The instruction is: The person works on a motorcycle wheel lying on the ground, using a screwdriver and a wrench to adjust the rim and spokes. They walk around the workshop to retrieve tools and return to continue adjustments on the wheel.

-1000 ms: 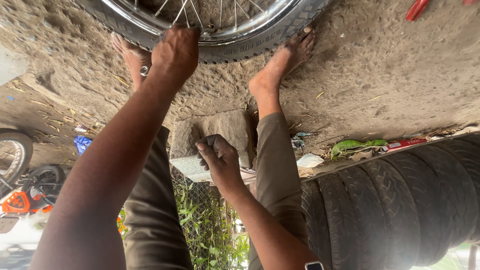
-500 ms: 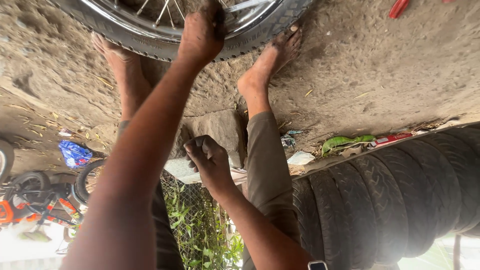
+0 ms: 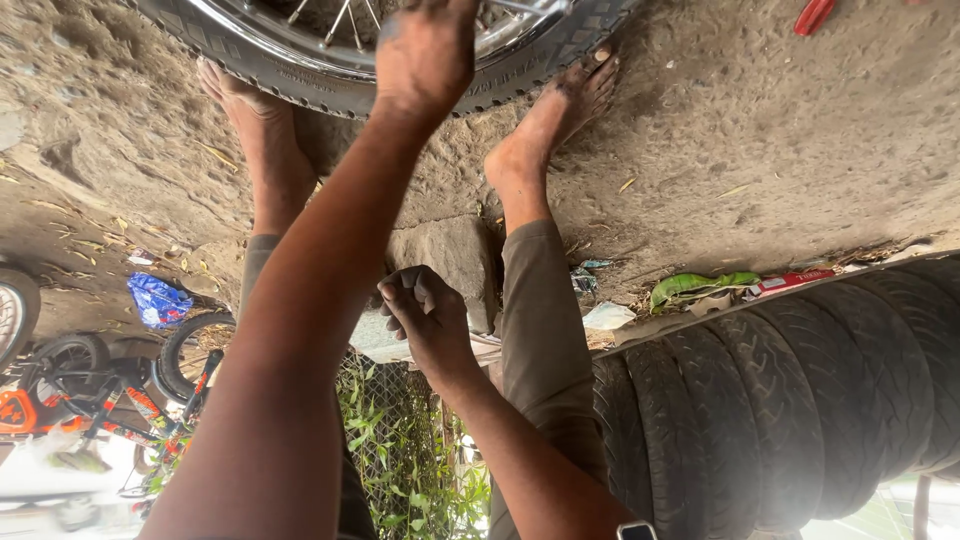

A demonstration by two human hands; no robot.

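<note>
The view is upside down, with the dirt ground (image 3: 780, 150) at the top. A spoked wheel with a black tyre (image 3: 300, 85) lies on the ground by my bare feet, the left foot (image 3: 245, 110) and the right foot (image 3: 560, 115). My left hand (image 3: 425, 50) reaches out at full stretch and grips the wheel's rim and tyre. My right hand (image 3: 425, 310) hangs between my knees, fingers curled into a fist, apart from the wheel. Nothing shows inside it. A watch (image 3: 637, 531) sits on that wrist.
A grey stone block (image 3: 450, 255) is between my legs. A row of worn black tyres (image 3: 790, 400) fills the right. A red tool (image 3: 812, 15) lies on the dirt. Litter, a blue bag (image 3: 155, 298), a child's bicycle (image 3: 110, 400) and green plants (image 3: 400, 450) lie behind.
My left hand has slid to the right along the wheel's rim. The view has swung, bringing the bicycle and blue bag in. The right fist has barely moved.
</note>
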